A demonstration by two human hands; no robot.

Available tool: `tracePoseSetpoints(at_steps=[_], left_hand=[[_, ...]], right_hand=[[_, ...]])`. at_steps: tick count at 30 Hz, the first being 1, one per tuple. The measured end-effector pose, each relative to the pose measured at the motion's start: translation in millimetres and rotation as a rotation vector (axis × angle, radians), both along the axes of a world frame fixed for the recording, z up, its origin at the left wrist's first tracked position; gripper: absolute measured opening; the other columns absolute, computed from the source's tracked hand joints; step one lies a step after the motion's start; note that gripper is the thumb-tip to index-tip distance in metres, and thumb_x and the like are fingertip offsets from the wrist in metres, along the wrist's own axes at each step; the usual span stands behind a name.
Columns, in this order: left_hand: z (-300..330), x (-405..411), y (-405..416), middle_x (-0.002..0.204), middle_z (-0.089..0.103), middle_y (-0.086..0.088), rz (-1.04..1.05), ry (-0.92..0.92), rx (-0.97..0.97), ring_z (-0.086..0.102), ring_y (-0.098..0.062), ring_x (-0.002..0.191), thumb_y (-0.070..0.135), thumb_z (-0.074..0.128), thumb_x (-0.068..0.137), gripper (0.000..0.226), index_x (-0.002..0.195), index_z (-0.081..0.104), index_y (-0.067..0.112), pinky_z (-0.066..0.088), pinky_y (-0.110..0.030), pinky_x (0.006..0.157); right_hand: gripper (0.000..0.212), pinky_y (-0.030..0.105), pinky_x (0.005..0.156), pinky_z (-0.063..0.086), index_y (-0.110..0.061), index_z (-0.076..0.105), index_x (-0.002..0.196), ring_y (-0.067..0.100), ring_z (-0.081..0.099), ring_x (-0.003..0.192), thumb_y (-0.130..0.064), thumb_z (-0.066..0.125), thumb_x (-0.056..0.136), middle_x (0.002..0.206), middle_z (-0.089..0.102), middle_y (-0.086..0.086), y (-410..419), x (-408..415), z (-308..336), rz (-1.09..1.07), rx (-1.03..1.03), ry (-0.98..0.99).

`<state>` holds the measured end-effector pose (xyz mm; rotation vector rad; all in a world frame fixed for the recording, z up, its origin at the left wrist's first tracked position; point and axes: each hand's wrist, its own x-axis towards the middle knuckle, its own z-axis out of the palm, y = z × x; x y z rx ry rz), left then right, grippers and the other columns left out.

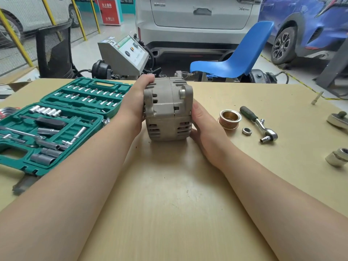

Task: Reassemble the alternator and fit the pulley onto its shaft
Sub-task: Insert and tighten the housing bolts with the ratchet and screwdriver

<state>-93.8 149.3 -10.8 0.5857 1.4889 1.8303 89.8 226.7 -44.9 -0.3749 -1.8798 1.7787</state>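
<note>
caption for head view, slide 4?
Both hands hold the alternator on the table; pulley still off.

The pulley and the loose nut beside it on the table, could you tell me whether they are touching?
Apart. The head view shows the pulley standing right of the alternator, and the nut lying nearer the ratchet, with a bare strip of table between them.

red sign (109,10): white Chinese characters, then "110" on its lower part | silver car tailgate (203,14): small badge at right, unreadable | grey control box (124,55): panel labels too small to read
</note>
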Motion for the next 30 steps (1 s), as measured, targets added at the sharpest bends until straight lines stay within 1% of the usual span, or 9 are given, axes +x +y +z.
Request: tracePoseSetpoints(at_steps=[2,5,8,10,13,19,23,27,30], left_hand=[[3.0,-1.8,2.1,0.077,0.069,0.005,0.015,-0.006,-0.024,0.066,-0.017,0.069,0.052,0.07,0.08,0.029,0.069,0.072,0.026,0.049,-0.033,0.072],[5.6,-4.3,5.4,0.071,0.069,0.009,0.047,-0.018,-0.067,0.066,-0.014,0.061,0.053,0.066,0.082,0.033,0.062,0.07,0.027,0.048,-0.029,0.067],[6.5,-2.9,5.3,0.073,0.074,0.011,0.066,-0.035,-0.085,0.07,-0.01,0.057,0.052,0.062,0.089,0.038,0.062,0.075,0.029,0.051,-0.019,0.051],[6.7,-1.5,4.6,0.074,0.076,0.012,0.075,-0.041,-0.09,0.071,-0.009,0.056,0.051,0.061,0.091,0.033,0.071,0.074,0.029,0.05,-0.017,0.043],[7.0,-0.2,4.0,0.074,0.076,0.012,0.076,-0.039,-0.097,0.07,-0.007,0.054,0.052,0.059,0.091,0.029,0.076,0.071,0.03,0.048,-0.016,0.042],[6.7,3.7,3.3,0.069,0.071,0.015,0.079,-0.026,-0.096,0.066,-0.005,0.051,0.055,0.059,0.088,0.044,0.051,0.073,0.036,0.046,-0.013,0.043],[6.5,2.9,3.4,0.071,0.072,0.013,0.09,-0.022,-0.099,0.065,-0.006,0.05,0.055,0.061,0.087,0.041,0.055,0.073,0.032,0.047,-0.016,0.041],[5.5,2.3,2.6,0.074,0.071,0.013,0.049,0.013,-0.092,0.067,-0.007,0.057,0.054,0.057,0.089,0.042,0.056,0.072,0.032,0.048,-0.021,0.055],[3.9,4.9,2.2,0.067,0.068,0.012,0.012,0.035,-0.048,0.064,-0.007,0.053,0.048,0.055,0.092,0.045,0.054,0.068,0.029,0.046,-0.017,0.048]], right_hand=[[0.048,0.035,0.108,0.047,-0.029,0.042,0.159,0.012,0.053,0.141,-0.044,0.032,0.114,0.153,0.057,-0.007,0.3,-0.2,-1.6,0.003,-0.011,-0.005],[0.05,0.045,0.126,0.031,-0.026,0.039,0.161,0.008,0.043,0.149,-0.043,0.033,0.114,0.16,0.049,-0.01,2.0,-3.4,-3.7,-0.05,0.007,-0.007],[0.055,0.045,0.128,0.026,-0.027,0.039,0.161,0.008,0.037,0.151,-0.05,0.033,0.111,0.161,0.046,-0.012,2.5,-7.1,-5.3,-0.071,0.027,-0.021],[0.059,0.046,0.128,0.026,-0.028,0.04,0.161,0.009,0.037,0.152,-0.055,0.034,0.109,0.161,0.046,-0.012,3.1,-7.7,-6.8,-0.067,0.025,-0.021],[0.062,0.046,0.128,0.026,-0.029,0.04,0.16,0.009,0.037,0.152,-0.06,0.037,0.107,0.161,0.046,-0.012,4.5,-7.8,-9.3,-0.058,0.024,-0.024],[0.063,0.047,0.127,0.027,-0.032,0.043,0.158,0.008,0.04,0.15,-0.064,0.04,0.104,0.158,0.05,-0.015,6.0,-6.4,-10.0,-0.052,0.019,-0.023],[0.065,0.048,0.127,0.028,-0.035,0.046,0.157,0.008,0.042,0.149,-0.068,0.043,0.1,0.156,0.052,-0.016,5.9,-5.7,-9.4,-0.057,0.019,-0.029],[0.072,0.046,0.127,0.028,-0.032,0.049,0.155,0.007,0.044,0.147,-0.071,0.047,0.095,0.154,0.054,-0.016,5.7,-3.8,-8.1,-0.089,0.0,-0.027],[0.07,0.045,0.125,0.032,-0.028,0.057,0.15,0.006,0.051,0.141,-0.071,0.046,0.096,0.146,0.062,-0.016,4.9,-0.2,-6.8,-0.121,-0.001,-0.014]])
